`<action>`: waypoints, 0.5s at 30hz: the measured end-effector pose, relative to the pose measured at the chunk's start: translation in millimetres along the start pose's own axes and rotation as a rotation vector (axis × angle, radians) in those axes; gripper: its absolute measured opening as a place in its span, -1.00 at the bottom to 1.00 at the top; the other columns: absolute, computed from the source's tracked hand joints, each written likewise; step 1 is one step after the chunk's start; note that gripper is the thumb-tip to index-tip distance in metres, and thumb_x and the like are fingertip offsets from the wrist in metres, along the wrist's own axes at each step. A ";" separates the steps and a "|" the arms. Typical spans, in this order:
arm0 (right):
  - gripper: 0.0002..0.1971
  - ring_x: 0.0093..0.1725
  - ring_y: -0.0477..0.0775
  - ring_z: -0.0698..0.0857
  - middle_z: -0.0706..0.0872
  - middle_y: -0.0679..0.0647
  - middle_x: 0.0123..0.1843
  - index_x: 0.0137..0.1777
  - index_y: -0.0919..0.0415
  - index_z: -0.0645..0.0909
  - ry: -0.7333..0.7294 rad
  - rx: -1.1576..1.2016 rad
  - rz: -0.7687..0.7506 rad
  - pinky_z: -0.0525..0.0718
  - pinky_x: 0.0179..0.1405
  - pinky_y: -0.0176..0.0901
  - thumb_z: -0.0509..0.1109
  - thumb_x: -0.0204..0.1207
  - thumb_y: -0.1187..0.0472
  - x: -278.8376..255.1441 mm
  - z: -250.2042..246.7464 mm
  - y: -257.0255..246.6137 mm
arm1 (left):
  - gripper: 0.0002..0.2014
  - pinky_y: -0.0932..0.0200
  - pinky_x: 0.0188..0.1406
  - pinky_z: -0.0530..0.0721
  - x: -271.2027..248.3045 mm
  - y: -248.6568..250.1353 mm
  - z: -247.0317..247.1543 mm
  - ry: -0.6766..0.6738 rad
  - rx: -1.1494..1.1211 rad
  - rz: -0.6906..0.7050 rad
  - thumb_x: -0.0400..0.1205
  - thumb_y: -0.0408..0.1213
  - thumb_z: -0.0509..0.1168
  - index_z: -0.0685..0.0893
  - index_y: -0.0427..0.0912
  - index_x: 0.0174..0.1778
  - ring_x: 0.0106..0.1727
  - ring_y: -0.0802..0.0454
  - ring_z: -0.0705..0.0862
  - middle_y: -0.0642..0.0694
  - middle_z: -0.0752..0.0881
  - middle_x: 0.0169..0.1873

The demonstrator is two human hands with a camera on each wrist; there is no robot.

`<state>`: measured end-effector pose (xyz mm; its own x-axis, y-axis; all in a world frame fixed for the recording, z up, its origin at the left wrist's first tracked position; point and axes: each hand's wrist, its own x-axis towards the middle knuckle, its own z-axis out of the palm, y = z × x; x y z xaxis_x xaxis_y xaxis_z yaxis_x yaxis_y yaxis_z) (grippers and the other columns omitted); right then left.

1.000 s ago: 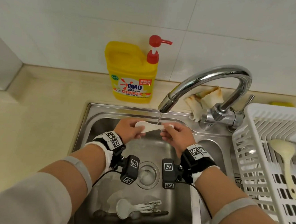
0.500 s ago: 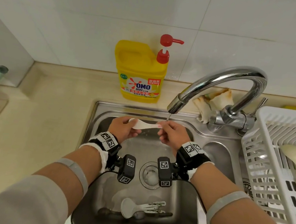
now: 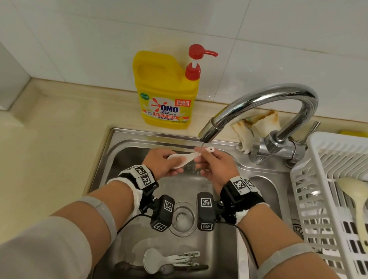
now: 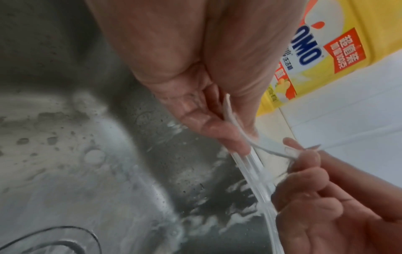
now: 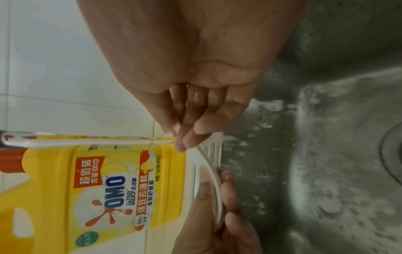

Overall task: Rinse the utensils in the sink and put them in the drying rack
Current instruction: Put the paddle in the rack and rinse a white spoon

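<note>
The left fingers (image 4: 208, 127) are curling round the bowl of a white spoon (image 3: 184, 158), thumb on top, while the right fingers (image 5: 195, 130) are pinching its handle. The left hand (image 3: 160, 162) and right hand (image 3: 215, 167) are holding the spoon between them just under the tap (image 3: 209, 130), where a thin stream of water (image 4: 259, 180) is running off it. A second ago the spoon was lying level under the tap; now its handle end is tilting up toward the spout and its bowl is dipping toward the left palm. Below the tap, near the front wall of the sink (image 3: 119, 146), more utensils (image 3: 166, 262) are lying in a heap. Right of the tap, a rack (image 3: 326, 144) is holding a pale ladle (image 3: 358, 205).
</note>
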<state>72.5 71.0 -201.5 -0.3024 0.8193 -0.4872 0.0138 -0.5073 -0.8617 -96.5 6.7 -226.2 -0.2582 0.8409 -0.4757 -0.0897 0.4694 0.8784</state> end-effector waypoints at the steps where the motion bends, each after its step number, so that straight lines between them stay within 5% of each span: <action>1: -0.83 -0.42 -0.02 0.65 0.77 0.09 -0.34 0.01 0.25 0.81 0.028 -0.038 -0.037 0.57 -0.45 -0.25 0.39 0.67 0.21 0.9 -2.8 0.1 | -0.84 0.30 -0.34 0.75 2.2 -0.3 2.7 0.003 0.008 -0.002 0.63 -0.29 0.45 0.78 -0.25 0.07 -0.18 0.01 0.87 -0.26 0.85 -0.12; 4: -0.81 -0.43 -0.02 0.61 0.73 0.07 -0.38 -0.05 0.16 0.83 0.094 -0.091 -0.100 0.55 -0.44 -0.23 0.37 0.66 0.26 2.3 -11.2 0.9 | -0.85 0.27 -0.26 0.80 4.4 1.8 12.2 -0.031 -0.018 -0.009 0.67 -0.32 0.39 0.77 -0.29 0.09 -0.13 -0.04 0.87 -0.31 0.84 -0.04; 7: -0.80 -0.50 0.01 0.54 0.70 0.10 -0.42 -0.08 0.17 0.82 0.125 -0.066 -0.112 0.53 -0.48 -0.18 0.38 0.67 0.18 0.8 -16.9 1.8 | -0.81 0.16 -0.06 0.83 6.2 4.1 21.3 -0.100 -0.081 0.004 0.67 -0.56 0.28 0.75 -0.38 0.13 0.09 -0.20 0.81 -0.38 0.77 0.09; 10: -0.76 -0.56 0.00 0.50 0.74 0.11 -0.41 -0.09 0.21 0.79 0.145 -0.027 -0.103 0.48 -0.54 -0.19 0.36 0.69 0.12 -1.2 -19.6 2.4 | -0.69 -0.08 0.20 0.77 4.3 7.9 27.5 -0.163 -0.056 0.015 0.60 -0.62 0.26 0.79 -0.24 0.11 0.21 -0.25 0.78 -0.33 0.79 0.12; 12: -0.74 -0.54 -0.01 0.54 0.76 0.12 -0.40 -0.09 0.22 0.78 0.145 0.013 -0.084 0.52 -0.53 -0.21 0.35 0.70 0.10 -2.1 -21.4 1.8 | -0.67 -0.10 0.23 0.75 3.0 9.3 28.6 -0.179 -0.037 0.015 0.58 -0.62 0.28 0.78 -0.17 0.09 0.19 -0.26 0.79 -0.33 0.80 0.12; 15: -0.74 -0.51 -0.02 0.60 0.77 0.14 -0.37 -0.08 0.23 0.79 0.130 0.020 -0.071 0.58 -0.48 -0.24 0.37 0.69 0.09 -1.9 -23.9 2.0 | -0.75 -0.09 0.14 0.80 3.7 9.0 28.2 -0.138 -0.073 0.010 0.59 -0.64 0.34 0.74 -0.35 0.13 0.13 -0.24 0.81 -0.34 0.78 0.12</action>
<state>95.9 74.8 -205.6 -0.1764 0.8801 -0.4408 -0.0228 -0.4514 -0.8920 -71.1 21.7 -221.3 -0.1256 0.8766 -0.4646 -0.1585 0.4446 0.8816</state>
